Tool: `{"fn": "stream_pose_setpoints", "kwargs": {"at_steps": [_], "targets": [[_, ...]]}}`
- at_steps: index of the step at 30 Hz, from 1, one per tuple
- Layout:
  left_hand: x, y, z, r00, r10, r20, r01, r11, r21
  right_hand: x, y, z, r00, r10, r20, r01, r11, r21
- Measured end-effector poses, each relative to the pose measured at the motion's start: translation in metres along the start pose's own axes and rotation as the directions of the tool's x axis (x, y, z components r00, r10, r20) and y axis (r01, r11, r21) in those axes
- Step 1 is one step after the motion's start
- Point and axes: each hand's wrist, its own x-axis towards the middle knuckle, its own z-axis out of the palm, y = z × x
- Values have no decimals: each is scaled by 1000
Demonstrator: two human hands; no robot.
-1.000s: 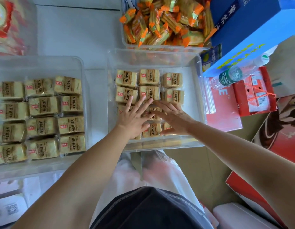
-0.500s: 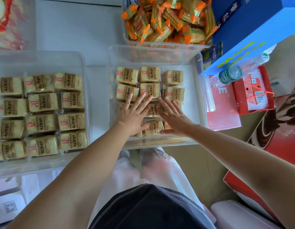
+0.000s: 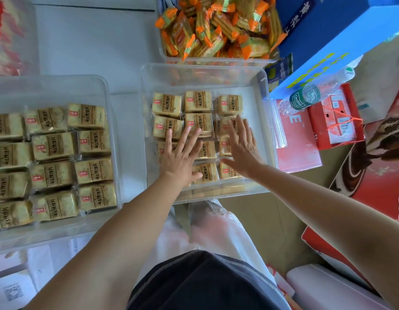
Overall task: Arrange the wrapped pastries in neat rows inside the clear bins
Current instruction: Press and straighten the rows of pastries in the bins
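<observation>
Risk at left hand (image 3: 178,157): flat, fingers spread wide, gripping nothing, pressing the near-left middle-bin pastries (image 3: 197,101); too heavy a press likely to crush them or ride one wrapper over its neighbour.
Risk at right hand (image 3: 243,148): also flat, fingers straight, empty, laid over the right column; a sideways shove could skew that column into the bare strip along the right wall.
Risk for both: uneven pressure might slide the middle bin (image 3: 254,97) itself.
Left bin (image 3: 48,90): clear, holding left-bin pastries (image 3: 53,146) in four tidy rows; leftmost column cut off by the frame.
Middle bin: three columns, four rows, near ones partly hidden under the hands; far strip bare.
Far bin (image 3: 216,61): loose unsorted heap of orange-ended packs (image 3: 216,25).
Right side: blue box (image 3: 328,30), water bottle (image 3: 305,97), red cartons (image 3: 335,124), just beside the middle bin.
</observation>
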Motion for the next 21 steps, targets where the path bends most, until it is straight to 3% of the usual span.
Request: {"fn": "stream_pose_setpoints", "kwargs": {"at_steps": [4,6,12,16,21], "targets": [[-1,0,0,1000,3,-9,-3,1000,-7,5,3,1,1000,10,27,-12,997,82],[0,-4,-3,999,32,-32,-33,999,-15,7,4,-2,1000,15,3,-15,999,39],[20,-9,-18,983,73,-166,-92,989,-114,14,0,-11,975,17,-220,-2,998,65],[36,-11,-12,986,42,-164,-58,994,-95,35,-2,-12,982,66,-175,-65,998,9],[41,-15,-6,987,49,-150,-66,992,-105,48,4,-15,989,2,-149,-11,998,-63]]}}
